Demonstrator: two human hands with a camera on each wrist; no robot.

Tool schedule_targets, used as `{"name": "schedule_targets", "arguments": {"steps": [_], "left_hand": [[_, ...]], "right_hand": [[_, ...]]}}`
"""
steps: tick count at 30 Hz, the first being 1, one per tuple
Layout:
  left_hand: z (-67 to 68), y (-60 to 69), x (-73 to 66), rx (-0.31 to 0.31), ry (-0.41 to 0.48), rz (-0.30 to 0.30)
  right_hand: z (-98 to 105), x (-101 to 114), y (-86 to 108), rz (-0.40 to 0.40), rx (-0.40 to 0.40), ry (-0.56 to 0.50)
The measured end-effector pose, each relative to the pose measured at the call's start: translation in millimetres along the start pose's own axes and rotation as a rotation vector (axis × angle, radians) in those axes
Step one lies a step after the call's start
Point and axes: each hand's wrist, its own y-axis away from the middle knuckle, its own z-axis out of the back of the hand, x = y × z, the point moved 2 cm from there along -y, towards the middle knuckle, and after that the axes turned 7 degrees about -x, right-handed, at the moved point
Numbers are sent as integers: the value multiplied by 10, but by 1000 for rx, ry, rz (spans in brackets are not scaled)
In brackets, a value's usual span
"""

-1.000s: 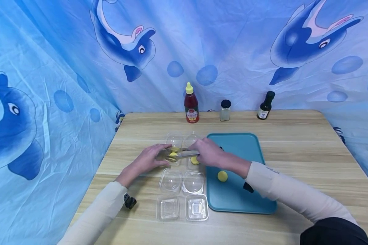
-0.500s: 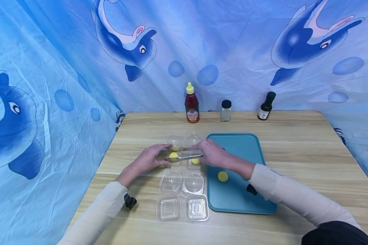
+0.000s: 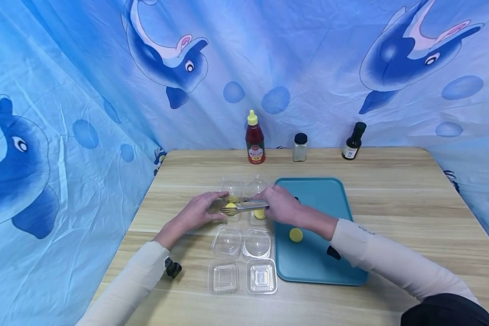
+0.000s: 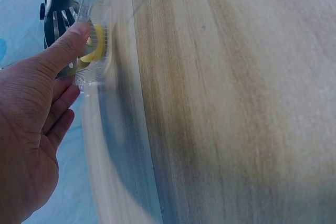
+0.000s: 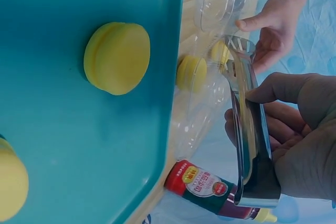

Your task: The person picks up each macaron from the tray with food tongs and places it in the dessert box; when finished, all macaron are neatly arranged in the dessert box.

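Curtain (image 3: 293, 54): blue, dolphin-printed, hanging behind and to the left.
Worktop (image 3: 391, 199): wood-grained, filling most of the left wrist view.
Tray (image 3: 314, 267): teal, lying flat under the right forearm.
Left hand (image 3: 195, 210): spreading wide about the far left box (image 4: 84, 76); the left wrist view is showing its thumb against the clear side.
Right hand (image 3: 283, 203): holding the tongs (image 5: 259, 129) between thumb and fingers, a grip showing plainly in the right wrist view and half hidden by the hand's back in the head view.
Tongs: metal, reaching left to the far left box; both wrist views are showing the slots in their ends.
Red bottle (image 3: 255, 142): standing at the back, turning its label toward the head and right wrist views.
Other boxes: three, clear, lying open like the first, including the near right box (image 3: 262, 276).
Dark bottle (image 3: 352, 142) and jar (image 3: 299, 148): standing at the back, showing only in the head view.
Cakes: yellow, round. One (image 5: 219, 52) is sitting in the far left box, beside the tongs' ends; whether they are gripping it, I cannot tell. Another (image 3: 260, 213) is sitting in the far right box. On the tray, the head view is showing one (image 3: 295, 235), the right wrist view two.
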Motion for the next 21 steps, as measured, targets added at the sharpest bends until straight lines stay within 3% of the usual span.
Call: {"name": "schedule_targets", "arguments": {"steps": [13, 21], "left_hand": [[7, 5, -2, -2, -12, -9], [2, 3, 0, -10, -21, -19]], "right_hand": [[1, 6, 2, -12, 6, -40], [-30, -25, -17, 28, -23, -12]]}}
